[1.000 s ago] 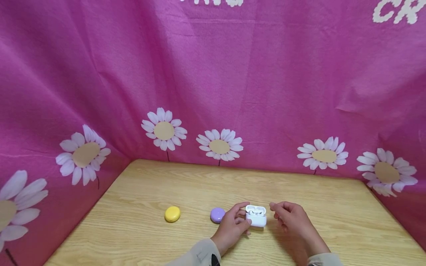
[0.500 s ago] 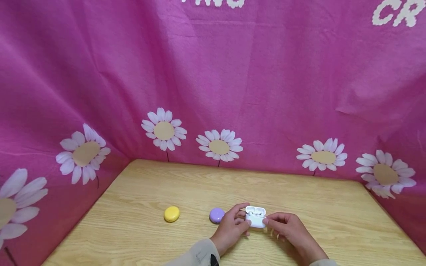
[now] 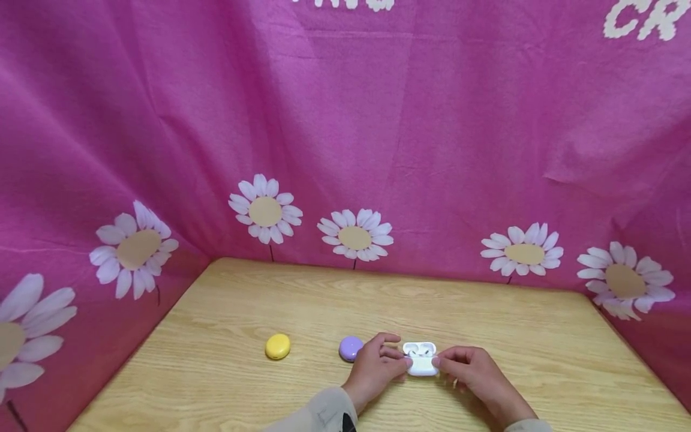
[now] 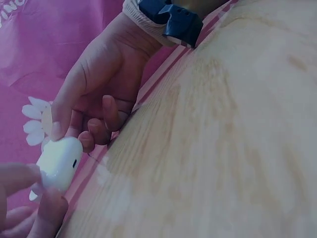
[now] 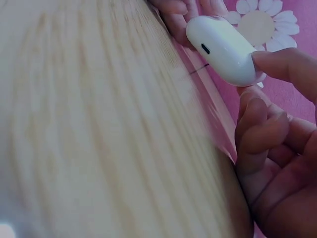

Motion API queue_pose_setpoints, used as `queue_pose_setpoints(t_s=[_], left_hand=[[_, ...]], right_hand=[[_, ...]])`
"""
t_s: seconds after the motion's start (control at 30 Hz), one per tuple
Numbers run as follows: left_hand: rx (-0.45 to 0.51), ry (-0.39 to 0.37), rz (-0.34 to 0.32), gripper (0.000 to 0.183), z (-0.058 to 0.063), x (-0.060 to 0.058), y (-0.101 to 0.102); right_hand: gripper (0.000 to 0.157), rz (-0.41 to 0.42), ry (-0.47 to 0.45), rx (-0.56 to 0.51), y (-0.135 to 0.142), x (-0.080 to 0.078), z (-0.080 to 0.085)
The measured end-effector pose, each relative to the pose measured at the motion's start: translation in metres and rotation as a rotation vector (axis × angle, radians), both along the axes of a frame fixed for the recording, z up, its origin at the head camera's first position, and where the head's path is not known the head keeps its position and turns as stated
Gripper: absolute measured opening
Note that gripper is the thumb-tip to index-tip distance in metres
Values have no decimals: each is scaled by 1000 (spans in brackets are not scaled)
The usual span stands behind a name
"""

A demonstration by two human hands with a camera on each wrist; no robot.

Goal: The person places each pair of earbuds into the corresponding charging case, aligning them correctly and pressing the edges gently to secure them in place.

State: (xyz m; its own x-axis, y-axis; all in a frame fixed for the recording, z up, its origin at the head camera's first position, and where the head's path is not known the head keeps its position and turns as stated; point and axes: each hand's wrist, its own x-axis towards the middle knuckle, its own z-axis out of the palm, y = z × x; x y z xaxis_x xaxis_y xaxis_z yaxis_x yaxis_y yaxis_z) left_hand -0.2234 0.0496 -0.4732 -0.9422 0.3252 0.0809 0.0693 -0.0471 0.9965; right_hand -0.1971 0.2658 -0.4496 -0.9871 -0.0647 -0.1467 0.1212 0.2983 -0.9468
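Observation:
A white wireless earbud case (image 3: pixel 423 366) with its lid raised is held between both hands, and earbuds show inside it in the head view. My left hand (image 3: pixel 373 367) pinches its left end, with the thumb on the near face. At the opposite end, the thumb and index finger of my right hand (image 3: pixel 475 373) grip it. Both wrist views show the underside of the case (image 5: pixel 224 50) with a small dark charging port. The case seems held just above the wooden table. The left wrist view shows my left hand's lower fingers loosely bent.
Just left of my left hand lies a round purple case (image 3: pixel 350 348), partly hidden by it. A similar yellow round case (image 3: pixel 278 347) sits further left on the wooden table (image 3: pixel 216 378). A pink curtain (image 3: pixel 432 150) with printed daisies surrounds the table's back and sides.
My right hand has come in from the right and taken hold of the case's right end. The case has shifted slightly right and nearer, tipping back. The left hand has barely moved.

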Motion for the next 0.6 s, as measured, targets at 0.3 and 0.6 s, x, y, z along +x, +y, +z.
queue_pose_setpoints(t_s=[0.3, 0.6], left_hand=[[-178, 91, 100, 10, 0, 5, 6], [-222, 83, 120, 12, 3, 2, 10]], right_hand=[[31, 1, -6, -17, 5, 4, -4], [28, 8, 39, 107, 3, 2, -1]])
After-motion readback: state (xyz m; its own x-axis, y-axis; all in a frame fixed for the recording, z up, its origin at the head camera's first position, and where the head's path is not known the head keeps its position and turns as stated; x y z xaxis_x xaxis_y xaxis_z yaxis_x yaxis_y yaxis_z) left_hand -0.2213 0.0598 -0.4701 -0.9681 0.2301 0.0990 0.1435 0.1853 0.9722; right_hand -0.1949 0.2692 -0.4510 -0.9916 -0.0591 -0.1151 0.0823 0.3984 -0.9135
